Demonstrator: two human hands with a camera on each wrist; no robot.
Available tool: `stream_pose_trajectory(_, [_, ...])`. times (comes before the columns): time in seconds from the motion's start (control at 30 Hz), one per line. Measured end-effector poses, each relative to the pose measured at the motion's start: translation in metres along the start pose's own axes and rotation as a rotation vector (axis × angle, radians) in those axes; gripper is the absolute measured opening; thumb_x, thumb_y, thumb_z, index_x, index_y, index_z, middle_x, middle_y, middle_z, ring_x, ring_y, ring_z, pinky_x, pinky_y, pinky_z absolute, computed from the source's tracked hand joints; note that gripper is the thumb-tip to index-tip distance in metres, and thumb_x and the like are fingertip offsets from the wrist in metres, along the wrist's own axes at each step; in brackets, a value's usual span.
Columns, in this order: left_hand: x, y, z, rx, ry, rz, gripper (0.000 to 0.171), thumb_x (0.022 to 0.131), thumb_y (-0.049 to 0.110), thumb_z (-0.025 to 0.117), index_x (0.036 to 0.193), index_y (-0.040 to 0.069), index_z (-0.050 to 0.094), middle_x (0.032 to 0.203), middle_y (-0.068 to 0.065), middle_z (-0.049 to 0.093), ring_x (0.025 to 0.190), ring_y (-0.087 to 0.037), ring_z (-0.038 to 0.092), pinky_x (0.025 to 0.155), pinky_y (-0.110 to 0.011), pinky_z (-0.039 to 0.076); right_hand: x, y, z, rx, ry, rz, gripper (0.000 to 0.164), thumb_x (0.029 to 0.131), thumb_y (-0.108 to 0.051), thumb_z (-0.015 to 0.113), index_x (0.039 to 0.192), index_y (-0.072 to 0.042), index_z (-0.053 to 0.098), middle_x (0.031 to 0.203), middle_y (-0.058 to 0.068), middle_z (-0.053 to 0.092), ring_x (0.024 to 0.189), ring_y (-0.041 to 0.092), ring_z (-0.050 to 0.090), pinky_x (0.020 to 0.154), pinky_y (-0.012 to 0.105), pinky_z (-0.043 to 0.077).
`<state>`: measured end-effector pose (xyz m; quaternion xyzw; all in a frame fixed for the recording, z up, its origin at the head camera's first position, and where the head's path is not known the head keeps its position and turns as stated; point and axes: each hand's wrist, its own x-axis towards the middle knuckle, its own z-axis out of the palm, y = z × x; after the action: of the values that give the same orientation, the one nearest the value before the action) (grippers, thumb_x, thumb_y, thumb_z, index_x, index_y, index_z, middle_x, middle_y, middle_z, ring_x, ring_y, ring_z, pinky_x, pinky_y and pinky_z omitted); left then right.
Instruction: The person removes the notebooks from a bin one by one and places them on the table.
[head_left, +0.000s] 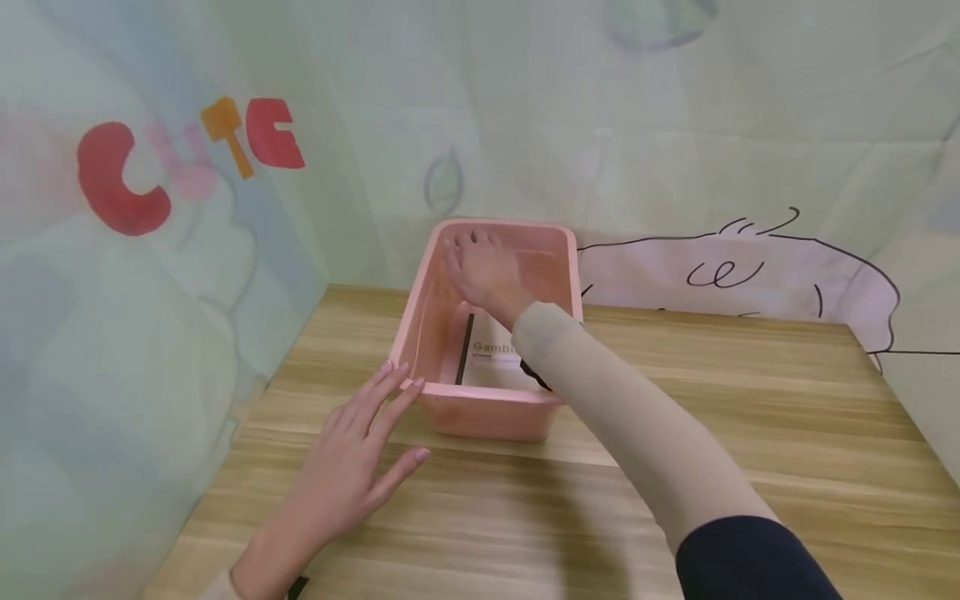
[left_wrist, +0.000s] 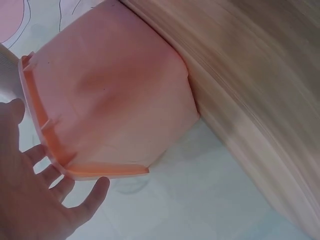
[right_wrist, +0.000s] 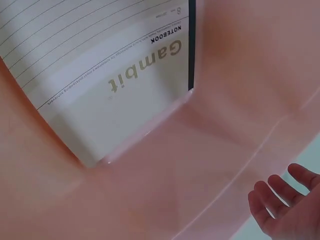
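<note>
A pink plastic bin (head_left: 491, 417) stands on the table, its far end by the back curtain. Inside, flat on the bottom, lies a white notebook (right_wrist: 135, 100) with a dark spine and "Gambit" on its cover. My left hand (head_left: 341, 467) rests its fingertips on the rim at the near left corner, fingers spread and fairly straight. From below, the left wrist view shows the bin's outer wall (left_wrist: 110, 95) above those fingers. My right hand (head_left: 483, 267) reaches over the bin to its far left part, fingers loosely bent, holding nothing. Its forearm covers part of the notebook.
A wood-grain table (head_left: 720, 392) extends to both sides of the bin. Printed curtains (head_left: 517, 108) rise at the back and left, the left one with "CUTE" lettering. A small dark object (head_left: 297, 587) shows beside my left wrist.
</note>
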<state>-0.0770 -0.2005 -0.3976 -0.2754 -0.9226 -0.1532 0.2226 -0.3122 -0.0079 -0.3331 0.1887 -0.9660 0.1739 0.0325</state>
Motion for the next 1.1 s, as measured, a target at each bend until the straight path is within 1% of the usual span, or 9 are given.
stream_pose_trajectory(0.1, [0.001,0.000,0.001,-0.004,0.005,-0.009,0.078,0.108,0.068,0.031,0.164,0.015,0.041,0.171,-0.011,0.036,0.161,-0.030,0.027,0.111,-0.063,0.045,0.003,0.000,0.003,-0.018,-0.010,-0.009,0.063,0.116,-0.048,0.018,0.168,-0.012,0.029,0.172,0.012,0.032,0.158,0.032,0.031,0.130,0.048,0.027])
stream_pose_trajectory(0.2, [0.001,0.001,0.002,0.000,0.012,-0.012,0.078,0.108,0.068,0.031,0.163,0.014,0.042,0.171,-0.011,0.036,0.161,-0.030,0.027,0.111,-0.064,0.045,0.005,0.000,0.009,-0.060,-0.044,-0.002,0.066,0.116,-0.050,0.018,0.169,-0.011,0.024,0.173,0.013,0.029,0.159,0.032,0.029,0.131,0.047,0.026])
stream_pose_trajectory(0.3, [-0.001,0.003,0.004,-0.001,0.017,-0.021,0.078,0.109,0.068,0.031,0.162,0.012,0.043,0.170,-0.012,0.036,0.160,-0.031,0.027,0.111,-0.064,0.045,0.006,0.001,0.016,-0.089,-0.090,0.003,0.070,0.114,-0.054,0.021,0.170,-0.010,0.020,0.174,0.013,0.027,0.160,0.032,0.028,0.131,0.048,0.026])
stream_pose_trajectory(0.4, [-0.004,0.006,0.005,-0.004,0.024,-0.034,0.078,0.109,0.067,0.032,0.161,0.010,0.044,0.170,-0.012,0.037,0.160,-0.031,0.028,0.112,-0.065,0.045,0.007,0.000,0.021,-0.112,-0.121,-0.015,0.073,0.113,-0.057,0.025,0.169,-0.009,0.021,0.173,0.014,0.029,0.160,0.032,0.029,0.131,0.048,0.025])
stream_pose_trajectory(0.5, [-0.006,0.007,0.005,-0.003,0.033,-0.043,0.077,0.109,0.066,0.033,0.161,0.011,0.044,0.170,-0.012,0.037,0.160,-0.031,0.029,0.113,-0.064,0.043,0.008,-0.002,0.023,-0.146,-0.122,-0.037,0.073,0.113,-0.057,0.025,0.168,-0.009,0.022,0.173,0.014,0.030,0.160,0.030,0.028,0.131,0.048,0.024])
stream_pose_trajectory(0.6, [-0.006,0.008,0.005,-0.002,0.035,-0.047,0.076,0.109,0.066,0.034,0.162,0.013,0.043,0.170,-0.011,0.037,0.160,-0.031,0.029,0.114,-0.063,0.042,0.007,-0.002,0.023,-0.194,-0.111,-0.042,0.070,0.114,-0.055,0.027,0.167,-0.009,0.024,0.171,0.013,0.032,0.158,0.030,0.031,0.130,0.048,0.027])
stream_pose_trajectory(0.8, [-0.004,0.006,0.005,-0.005,0.024,-0.051,0.077,0.109,0.067,0.032,0.163,0.014,0.042,0.171,-0.010,0.036,0.161,-0.030,0.028,0.116,-0.061,0.041,0.002,0.003,0.030,-0.339,-0.079,-0.014,0.059,0.112,-0.047,0.044,0.158,-0.010,0.036,0.154,0.012,0.048,0.141,0.031,0.048,0.120,0.049,0.042])
stream_pose_trajectory(0.97, [-0.003,0.005,0.005,-0.002,0.027,-0.042,0.076,0.109,0.067,0.032,0.161,0.012,0.044,0.170,-0.010,0.038,0.160,-0.030,0.029,0.114,-0.061,0.043,0.001,0.007,0.038,-0.336,-0.099,0.006,0.060,0.111,-0.047,0.045,0.157,-0.010,0.037,0.151,0.013,0.050,0.138,0.032,0.050,0.116,0.050,0.044])
stream_pose_trajectory(1.1, [-0.002,0.004,0.005,-0.002,0.028,-0.039,0.075,0.109,0.066,0.032,0.161,0.013,0.045,0.170,-0.009,0.038,0.160,-0.029,0.029,0.113,-0.061,0.044,0.001,0.008,0.043,-0.334,-0.108,0.015,0.061,0.111,-0.048,0.045,0.159,-0.011,0.035,0.153,0.012,0.047,0.141,0.031,0.046,0.119,0.050,0.041])
